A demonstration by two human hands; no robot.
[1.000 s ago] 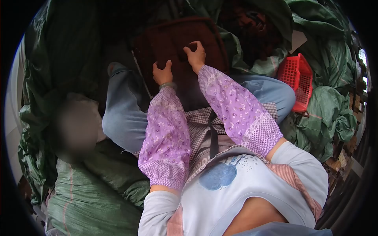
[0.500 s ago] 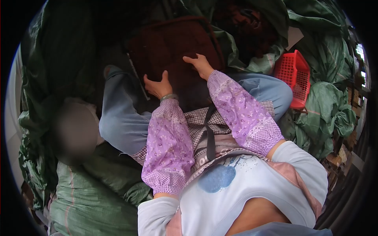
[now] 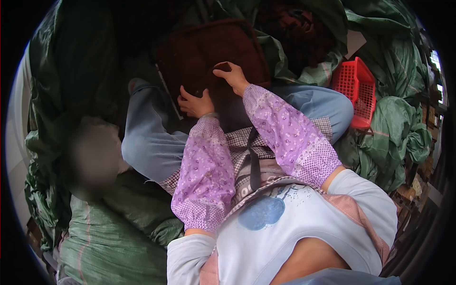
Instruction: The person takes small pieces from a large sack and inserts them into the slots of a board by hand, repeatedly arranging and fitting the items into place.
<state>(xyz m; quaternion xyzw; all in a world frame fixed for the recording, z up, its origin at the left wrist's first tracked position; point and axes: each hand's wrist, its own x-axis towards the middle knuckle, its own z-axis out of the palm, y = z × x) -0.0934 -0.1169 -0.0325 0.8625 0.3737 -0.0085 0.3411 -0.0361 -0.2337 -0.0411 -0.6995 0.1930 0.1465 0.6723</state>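
Note:
A dark reddish-brown padded piece (image 3: 213, 52) lies in front of my crossed legs, with a pale strip along its left side. Over its lower left part is my left hand (image 3: 197, 103), thumb and fingers apart, with nothing visible between them. My right hand (image 3: 231, 76) hovers over the right part of the same piece, thumb and fingers curved apart in a C shape, also with nothing visible in it. Whether either hand touches the dark surface is hard to tell.
A red plastic basket (image 3: 355, 90) stands tilted beyond my right knee. Green woven sacks (image 3: 114, 242) lie at the left and right. Dark reddish material (image 3: 297, 35) sits in an opened sack at the top. A blurred round shape (image 3: 95, 156) is by my left knee.
My right hand first came down nearer my body, then shifted slightly left. My left hand also moved down toward me, and its fingers have changed their spread.

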